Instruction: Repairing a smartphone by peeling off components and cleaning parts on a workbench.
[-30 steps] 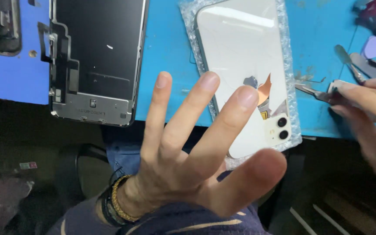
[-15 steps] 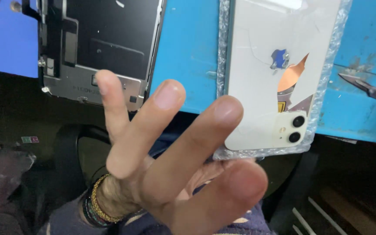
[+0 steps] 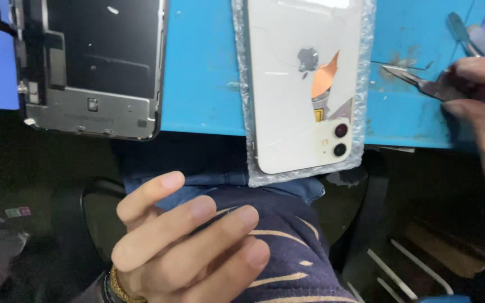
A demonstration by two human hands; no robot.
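Nearest the camera: left hand [image 3: 183, 247], back of the hand up, fingers loosely curled and pointing right, hovering over the lap and gripping nothing at all. Gold-coloured bracelet [image 3: 120, 287] on the wrist, just beside a dark band. Under the fingertips, a dark navy sleeve [image 3: 287, 252] with tan stripes, and a bit of blue jeans [image 3: 209, 168] past that.

Further out, sticking over the near edge of the blue work mat [image 3: 203, 73]: white phone [image 3: 304, 84], back side up, camera end toward the near side. Back glass badly cracked, with a chunk missing near the middle (orange-copper layer showing through the hole, plus a small yellow patch just below it). Two black camera lenses in the square bump at the near-right corner. Sitting in a clear bubble-wrap sleeve [image 3: 366, 67] that frames it all round.

Over on the right, about level with the phone's middle: right hand [image 3: 478, 90], fingers pinched around metal tweezers [image 3: 416, 81], tips pointing left toward the phone but not touching it. Scuffed, dirty patch of mat right by the tips.

Left side, also overhanging the mat's near edge: detached phone screen assembly [image 3: 96, 67], dark back panel up, grey metal plate at the near end, a few white specks on it. Far right corner: a couple of other tools, too blurry to tell apart.
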